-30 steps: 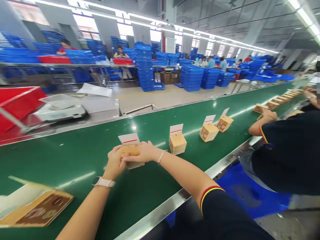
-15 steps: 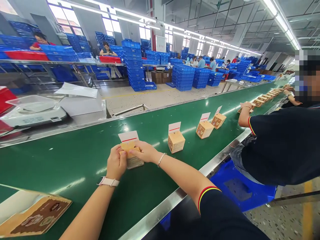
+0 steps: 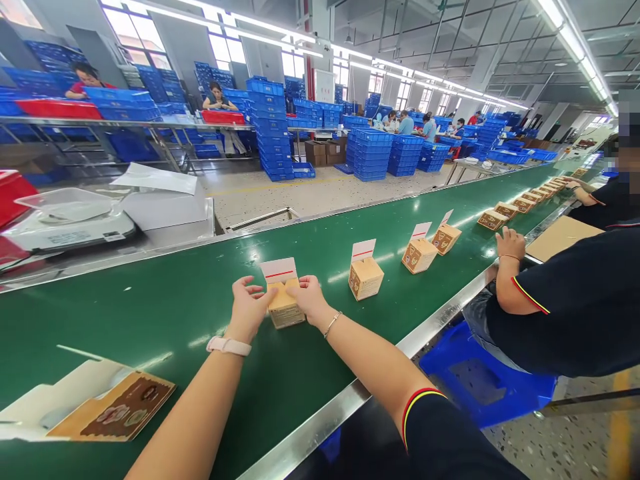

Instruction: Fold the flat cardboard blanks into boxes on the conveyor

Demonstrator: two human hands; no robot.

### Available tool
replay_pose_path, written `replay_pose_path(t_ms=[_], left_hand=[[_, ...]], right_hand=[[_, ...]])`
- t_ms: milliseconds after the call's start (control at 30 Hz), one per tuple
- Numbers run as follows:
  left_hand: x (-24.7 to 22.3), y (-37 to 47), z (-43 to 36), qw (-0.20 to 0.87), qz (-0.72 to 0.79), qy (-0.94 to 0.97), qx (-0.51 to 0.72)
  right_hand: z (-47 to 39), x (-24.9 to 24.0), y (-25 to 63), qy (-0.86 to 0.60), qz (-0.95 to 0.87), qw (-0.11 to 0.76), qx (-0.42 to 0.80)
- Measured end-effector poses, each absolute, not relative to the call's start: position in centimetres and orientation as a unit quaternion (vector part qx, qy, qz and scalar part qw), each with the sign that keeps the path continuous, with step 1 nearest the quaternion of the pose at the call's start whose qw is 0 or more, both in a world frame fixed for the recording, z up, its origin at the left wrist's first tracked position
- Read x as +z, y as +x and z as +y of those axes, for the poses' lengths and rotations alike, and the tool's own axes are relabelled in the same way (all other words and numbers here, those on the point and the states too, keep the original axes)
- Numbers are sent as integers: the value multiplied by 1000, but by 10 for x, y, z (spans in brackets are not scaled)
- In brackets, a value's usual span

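A small tan carton [image 3: 287, 312] stands on the green conveyor belt [image 3: 200, 393], its white flap with a red line raised at the back. At its left top edge is my left hand [image 3: 249, 308], fingers apart and thumb touching the top. My right hand [image 3: 311, 300] lies at the right top edge, fingers spread and thumb on the top panel. Both top panels lie nearly flat between the thumbs. Nearer, at the lower left, an open carton [image 3: 125, 407] with brown printed side rests on the belt.
Further right on the belt stand more cartons [image 3: 367, 279] with raised flaps. A co-worker's hand [image 3: 511, 245] is over the belt's near edge, beside a cardboard sheet [image 3: 565, 238]. A scale [image 3: 70, 223] sits across the belt at left. Metal rail [image 3: 320, 437] runs along the near side.
My hands have moved apart, and the carton's top panels have folded down. The cartons have shifted right along the belt. The co-worker's hand has drawn back from the row of cartons.
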State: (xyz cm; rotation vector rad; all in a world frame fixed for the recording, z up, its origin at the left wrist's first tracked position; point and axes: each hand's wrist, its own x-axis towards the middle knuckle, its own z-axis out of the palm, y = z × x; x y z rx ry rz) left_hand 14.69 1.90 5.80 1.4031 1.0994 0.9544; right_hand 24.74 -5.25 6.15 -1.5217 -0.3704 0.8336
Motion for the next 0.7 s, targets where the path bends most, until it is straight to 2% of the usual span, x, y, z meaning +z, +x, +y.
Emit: replay_pose_path(t_ms=[133,267,333,400,467,567,700], left_hand=[[61,160,22,649,433,557,286],[69,173,19,661,423,571,242],[71,173,15,640,431,577,267],[71,165,7,591,434,599,320],[70,149,-5,537,413,633,373],[66,114,-29,508,364,661,415],[63,69,-59,567,321,672,352]], right_hand=[[-53,60,259,-660,-163,625,385],[-55,58,269,-667,-164,622,377],[-60,59,272,-672,-164,629,354],[-68,60,272,-687,-175,647,281],[-79,60,266,-701,-238,657,138],[-95,55,245,-672,-419,606,-69],[-108,37,206,-567,-647,500,-99]])
